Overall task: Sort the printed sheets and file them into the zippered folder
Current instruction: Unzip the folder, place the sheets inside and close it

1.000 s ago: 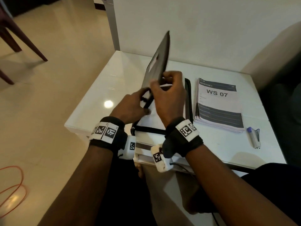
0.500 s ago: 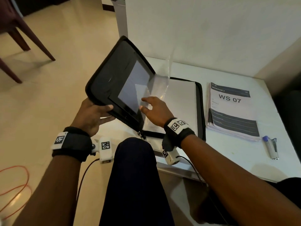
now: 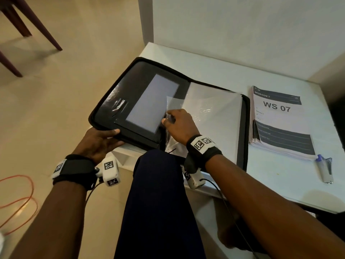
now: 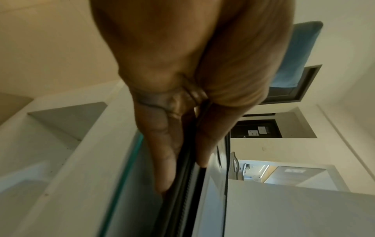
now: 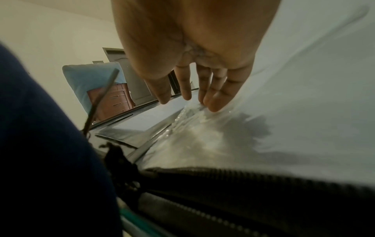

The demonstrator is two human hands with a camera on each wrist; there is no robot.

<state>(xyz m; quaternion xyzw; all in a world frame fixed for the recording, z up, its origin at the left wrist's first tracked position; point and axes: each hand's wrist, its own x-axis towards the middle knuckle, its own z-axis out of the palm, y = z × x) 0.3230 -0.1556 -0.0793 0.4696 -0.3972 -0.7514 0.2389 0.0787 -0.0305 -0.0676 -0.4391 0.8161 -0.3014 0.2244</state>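
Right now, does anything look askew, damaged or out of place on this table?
Mostly tidy. The zippered folder lies open with its left cover overhanging the table edge, propped by the left hand. The clear sleeve looks crinkled under the right hand. The printed sheets are stacked slightly fanned.
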